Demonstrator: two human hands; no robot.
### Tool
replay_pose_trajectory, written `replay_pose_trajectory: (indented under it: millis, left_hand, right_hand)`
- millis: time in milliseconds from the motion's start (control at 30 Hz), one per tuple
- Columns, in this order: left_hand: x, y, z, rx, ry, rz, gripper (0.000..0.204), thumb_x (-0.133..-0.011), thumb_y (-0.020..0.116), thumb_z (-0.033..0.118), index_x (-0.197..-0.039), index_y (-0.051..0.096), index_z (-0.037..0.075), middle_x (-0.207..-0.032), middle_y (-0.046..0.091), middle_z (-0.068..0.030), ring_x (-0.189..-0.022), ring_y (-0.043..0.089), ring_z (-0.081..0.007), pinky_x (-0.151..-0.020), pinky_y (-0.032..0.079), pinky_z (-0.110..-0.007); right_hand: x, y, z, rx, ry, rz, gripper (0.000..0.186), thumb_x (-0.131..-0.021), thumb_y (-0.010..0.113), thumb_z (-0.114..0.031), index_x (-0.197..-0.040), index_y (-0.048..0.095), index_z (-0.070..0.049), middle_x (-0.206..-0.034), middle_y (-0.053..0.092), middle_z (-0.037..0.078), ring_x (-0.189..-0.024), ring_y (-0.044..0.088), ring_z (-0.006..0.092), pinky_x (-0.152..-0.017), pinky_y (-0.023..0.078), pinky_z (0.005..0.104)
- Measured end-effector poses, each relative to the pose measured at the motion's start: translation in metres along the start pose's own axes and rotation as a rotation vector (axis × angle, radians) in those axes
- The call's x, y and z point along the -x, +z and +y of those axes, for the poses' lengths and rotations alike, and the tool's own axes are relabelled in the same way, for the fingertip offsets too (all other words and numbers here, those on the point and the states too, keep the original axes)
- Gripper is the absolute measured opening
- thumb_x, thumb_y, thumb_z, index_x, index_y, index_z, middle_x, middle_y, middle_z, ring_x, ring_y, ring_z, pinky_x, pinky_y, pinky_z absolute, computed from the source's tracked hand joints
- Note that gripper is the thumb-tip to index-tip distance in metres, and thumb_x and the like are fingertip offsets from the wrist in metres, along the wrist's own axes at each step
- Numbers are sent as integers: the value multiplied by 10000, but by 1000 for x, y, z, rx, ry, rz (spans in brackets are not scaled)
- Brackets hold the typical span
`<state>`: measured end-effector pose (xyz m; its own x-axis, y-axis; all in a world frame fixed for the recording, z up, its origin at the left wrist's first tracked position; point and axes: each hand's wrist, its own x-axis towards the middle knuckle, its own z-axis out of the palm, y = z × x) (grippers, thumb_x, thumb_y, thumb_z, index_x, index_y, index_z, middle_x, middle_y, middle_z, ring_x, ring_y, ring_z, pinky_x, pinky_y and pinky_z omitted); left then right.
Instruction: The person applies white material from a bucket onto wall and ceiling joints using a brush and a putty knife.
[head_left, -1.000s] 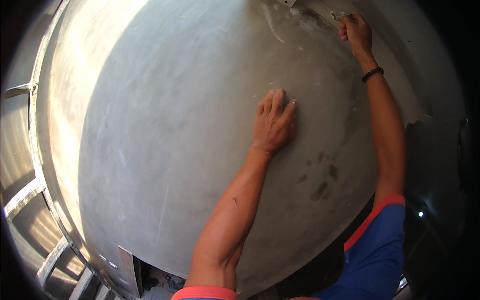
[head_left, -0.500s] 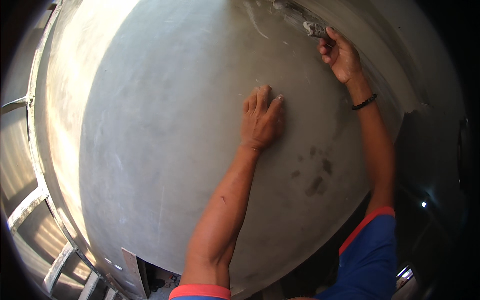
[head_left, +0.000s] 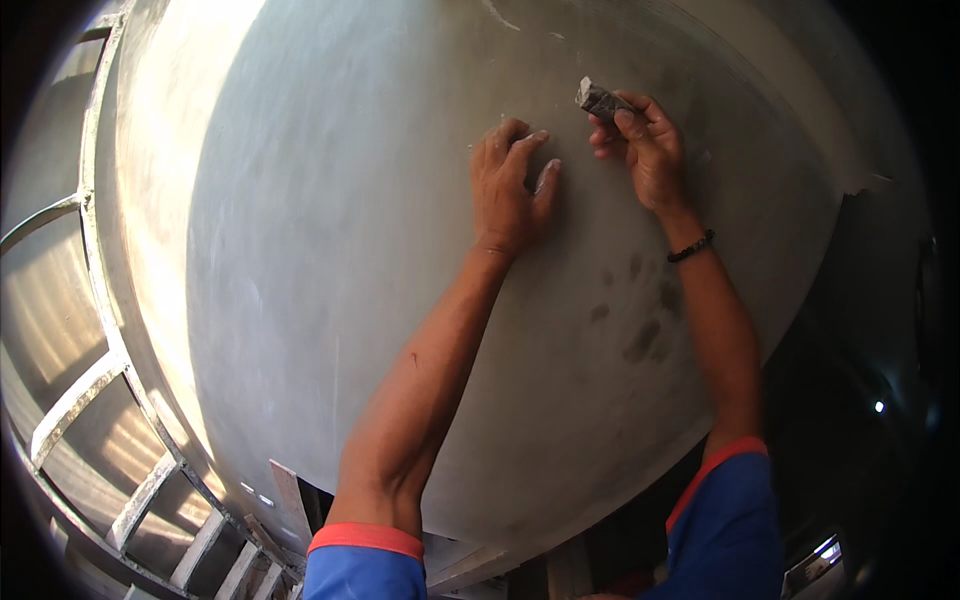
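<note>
A broad, smooth grey plastered surface (head_left: 330, 250) fills most of the view, bulging in the lens. My left hand (head_left: 508, 190) lies against it near the middle, palm toward the surface, its fingers bent and spread, with pale paste on the fingertips. To its right, my right hand (head_left: 650, 150) pinches a short, dark grey piece (head_left: 604, 100) between thumb and fingers. Pale crumbly paste crusts the outer end of that piece; its exact kind is unclear. The piece points up and left, toward the left hand's side. A dark beaded bracelet (head_left: 691, 247) circles my right wrist.
Several dark smudges (head_left: 643, 342) mark the grey surface below my right hand. A pale-framed ladder (head_left: 118, 350) stands along the left side. A thin board (head_left: 292, 500) leans at the lower left. The right side is dark, with a small bright light (head_left: 879, 407).
My right hand has come down and left from the upper right edge with the grey piece, nearer my left hand. The left hand appears slightly higher, its fingers more spread. The view has shifted.
</note>
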<state>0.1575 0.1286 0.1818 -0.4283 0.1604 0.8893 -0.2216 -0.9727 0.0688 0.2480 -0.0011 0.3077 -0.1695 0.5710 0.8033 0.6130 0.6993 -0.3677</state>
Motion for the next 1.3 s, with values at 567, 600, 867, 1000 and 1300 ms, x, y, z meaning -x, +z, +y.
replay_pose_trajectory:
  millis: [567,600,867,1000,1300]
  left_hand:
    - [-58,26,83,854,-503,156,267,-891,682,85,-1105,648,-72,-911,703,-100,-833,666,-148,-755,531,-273]
    - [-59,24,85,850,-496,142,267,-889,682,79,-1105,646,-74,-914,703,-101,-825,666,-146,-748,534,-273]
    - [-61,20,76,724,-469,94,236,-887,666,53,-1079,638,-83,-915,700,-109,-796,664,-145,-736,544,-274]
    - [-61,24,73,685,-446,109,212,-895,659,55,-1060,639,-76,-911,697,-100,-798,660,-143,-735,542,-273]
    - [-63,19,62,938,-504,27,186,-887,686,77,-1026,654,-42,-891,686,-78,-775,626,-134,-709,514,-282]
  right_hand:
    - [0,-1,9,-102,-145,13,297,-979,590,-194,-1188,552,14,-974,691,113,-781,687,187,-716,564,325]
    - [0,-1,8,-105,-149,17,296,-979,590,-195,-1185,554,15,-971,691,114,-780,686,187,-715,564,325]
    - [2,0,9,-101,-159,-8,294,-971,604,-190,-1171,560,22,-954,691,125,-772,681,186,-712,561,318]
    - [3,2,7,-100,-143,16,290,-966,610,-189,-1156,564,25,-950,693,128,-770,679,182,-710,560,313]
    - [1,1,8,-80,-173,-38,277,-966,607,-184,-1140,571,29,-929,695,122,-759,676,171,-694,564,305]
